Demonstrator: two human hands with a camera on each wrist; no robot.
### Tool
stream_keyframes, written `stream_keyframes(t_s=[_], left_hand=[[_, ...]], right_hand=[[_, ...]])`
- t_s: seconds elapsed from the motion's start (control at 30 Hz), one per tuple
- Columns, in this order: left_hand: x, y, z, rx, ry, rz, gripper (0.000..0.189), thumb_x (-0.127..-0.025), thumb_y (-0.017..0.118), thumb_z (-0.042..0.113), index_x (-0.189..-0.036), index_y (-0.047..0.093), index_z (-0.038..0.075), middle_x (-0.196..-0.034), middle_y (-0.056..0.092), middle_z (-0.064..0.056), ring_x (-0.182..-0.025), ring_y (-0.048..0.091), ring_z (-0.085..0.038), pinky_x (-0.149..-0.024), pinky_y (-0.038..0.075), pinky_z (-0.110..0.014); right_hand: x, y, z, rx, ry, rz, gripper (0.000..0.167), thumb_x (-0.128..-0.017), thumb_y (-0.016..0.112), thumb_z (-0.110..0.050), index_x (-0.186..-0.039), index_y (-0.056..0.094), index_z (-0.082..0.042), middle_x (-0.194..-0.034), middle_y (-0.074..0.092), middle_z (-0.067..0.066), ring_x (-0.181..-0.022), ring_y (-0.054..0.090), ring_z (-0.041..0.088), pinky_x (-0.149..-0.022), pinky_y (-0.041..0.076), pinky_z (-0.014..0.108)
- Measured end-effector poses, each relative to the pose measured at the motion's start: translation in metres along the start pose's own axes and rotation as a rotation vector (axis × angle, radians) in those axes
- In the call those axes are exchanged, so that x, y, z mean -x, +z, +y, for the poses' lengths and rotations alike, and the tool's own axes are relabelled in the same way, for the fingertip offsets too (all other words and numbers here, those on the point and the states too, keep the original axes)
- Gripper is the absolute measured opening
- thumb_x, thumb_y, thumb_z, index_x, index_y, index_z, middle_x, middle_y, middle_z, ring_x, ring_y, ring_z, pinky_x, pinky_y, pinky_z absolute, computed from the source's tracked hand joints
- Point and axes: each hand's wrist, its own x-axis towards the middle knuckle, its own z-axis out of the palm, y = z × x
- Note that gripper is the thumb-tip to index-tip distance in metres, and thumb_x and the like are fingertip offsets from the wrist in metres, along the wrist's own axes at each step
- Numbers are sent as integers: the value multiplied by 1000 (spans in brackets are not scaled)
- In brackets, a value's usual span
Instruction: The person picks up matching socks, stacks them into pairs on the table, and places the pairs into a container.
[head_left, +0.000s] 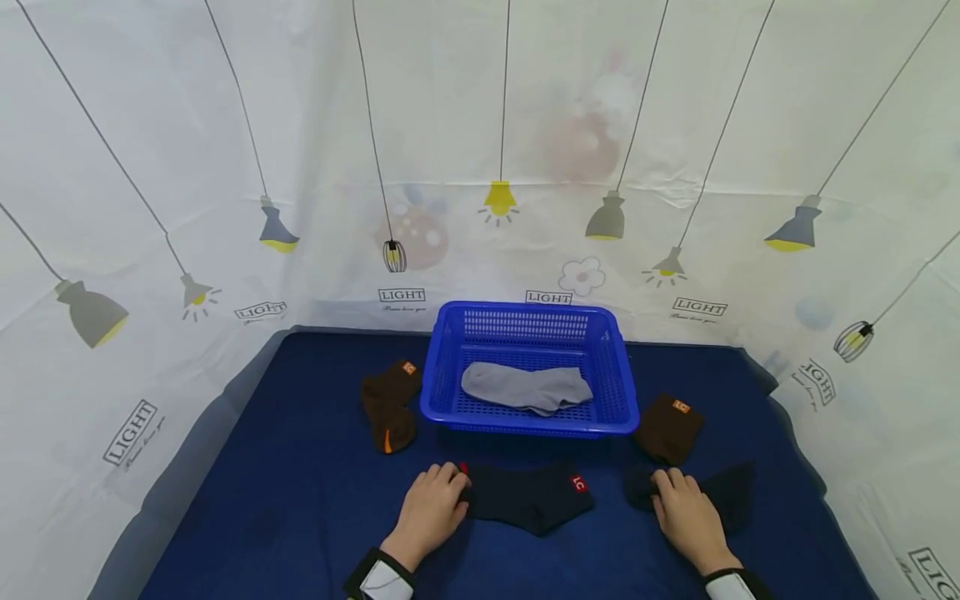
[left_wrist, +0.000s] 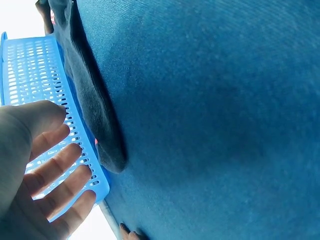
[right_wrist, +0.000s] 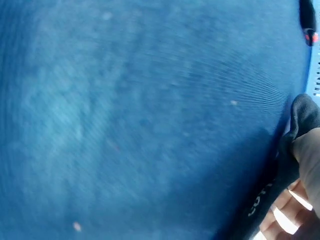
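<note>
Dark sock (head_left: 733, 496) at the right, pinched between the thumb and fingers of the right hand (head_left: 688, 510) over a blue cloth (head_left: 300, 517). The left hand (head_left: 429, 507), fingers apart and gripping nothing, lies at the red-marked end of a second dark sock (head_left: 517, 496). Step in hand, as judged: taking hold of both; the next move calls for the left fingers to close on soft, limp knit. Beyond: a rigid, latticed blue basket (head_left: 525, 423) containing a flat grey sock (head_left: 525, 387), flanked by a bent brown sock (head_left: 386, 408) and a squarish brown sock (head_left: 667, 429).

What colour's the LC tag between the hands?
The LC tag is red, clearest in the head view.
</note>
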Motion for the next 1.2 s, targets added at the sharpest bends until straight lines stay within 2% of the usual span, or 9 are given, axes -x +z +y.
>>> stream_keyframes(t_s=[0.2, 0.33, 0.53, 0.93, 1.2], left_hand=[[0, 2, 0, 16, -18, -39, 25, -69, 76, 25, -90, 65, 18, -83, 54, 2, -74, 52, -17, -61, 41, -31], [1, 2, 0, 22, -21, -57, 25, -69, 76, 25, -90, 65, 17, -82, 53, 2, -72, 51, -17, -60, 40, -30], [3, 2, 0, 29, -51, -101, 25, -70, 76, 26, -91, 66, 17, -83, 54, 2, -73, 51, -16, -61, 40, -29], [9, 3, -3, 40, -56, -98, 25, -70, 76, 26, -91, 65, 17, -82, 54, 2, -73, 51, -16, -60, 40, -29], [10, 3, -5, 26, -68, -112, 25, -70, 76, 27, -91, 65, 17, -82, 53, 2, -73, 50, -16, -61, 40, -30]], right_hand=[[-7, -14, -11, -30, -48, 59, 24, -72, 72, -10, -89, 56, -9, -77, 47, 3, -62, 42, 18, -49, 33, 30], [-16, -21, -26, -43, -103, 105, 23, -71, 71, -9, -88, 57, -9, -78, 49, 4, -65, 46, 20, -51, 37, 32], [-29, -24, -54, -51, -167, 121, 25, -70, 72, -10, -89, 57, -10, -79, 50, 2, -68, 49, 19, -55, 41, 32], [-51, -16, -112, -63, -290, 70, 26, -73, 75, -17, -91, 57, -15, -78, 46, -2, -64, 45, 13, -51, 35, 25], [-62, -7, -144, -38, -354, 60, 23, -76, 73, -21, -89, 55, -15, -79, 46, -1, -66, 45, 14, -53, 36, 26]])
